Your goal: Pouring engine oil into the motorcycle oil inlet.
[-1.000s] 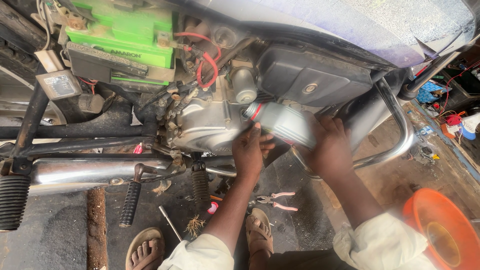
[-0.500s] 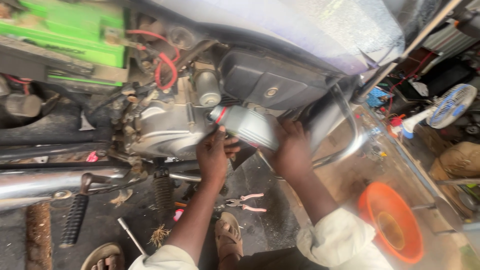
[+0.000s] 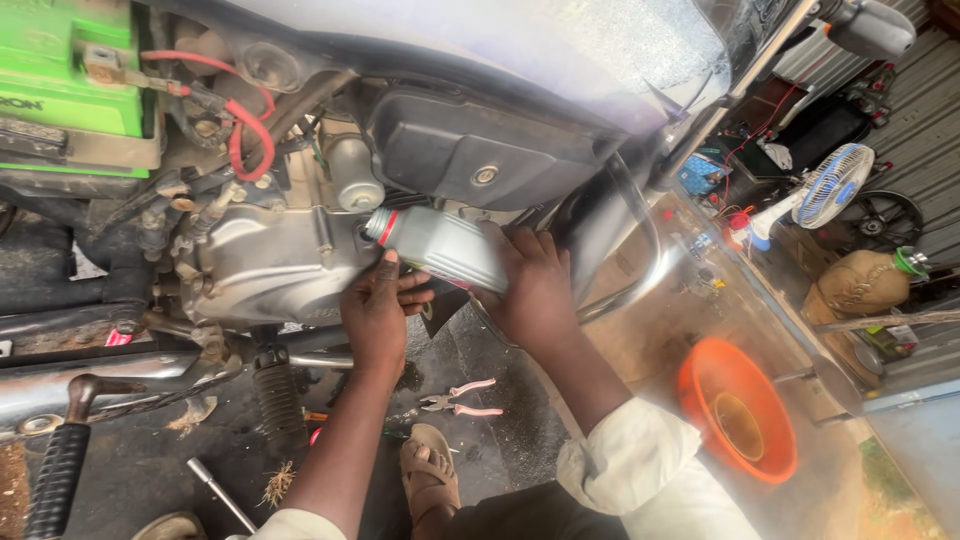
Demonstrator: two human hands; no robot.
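At the centre of the head view, against the motorcycle engine case [image 3: 265,265], a grey plastic bottle [image 3: 445,248] lies nearly horizontal. Its long axis runs from about 4 o'clock to 10 o'clock, with the red-collared neck [image 3: 378,226] leading toward the engine case and appearing to meet an opening there; the exact contact is too small to confirm.

Right hand [image 3: 530,285]: fingers wrapped over the rear half of the bottle, grasping it from the 4 o'clock side. This hand carries the body of the bottle.

Left hand [image 3: 378,312]: positioned directly below the neck, at 6 o'clock from it, fingers partly curled, fingertips touching the underside of the bottle near the neck. It is the hand nearer the neck; whether it grips or only steadies cannot be told.

Surroundings: a green battery [image 3: 70,75] at 10 o'clock with red cables [image 3: 235,130]; pink-handled pliers [image 3: 460,395] on the floor at 6 o'clock, well apart from both hands; an orange basin [image 3: 700,385] at 4 o'clock; a small fan [image 3: 830,185] at 2 o'clock; a sandalled foot [image 3: 430,470] below the pliers.
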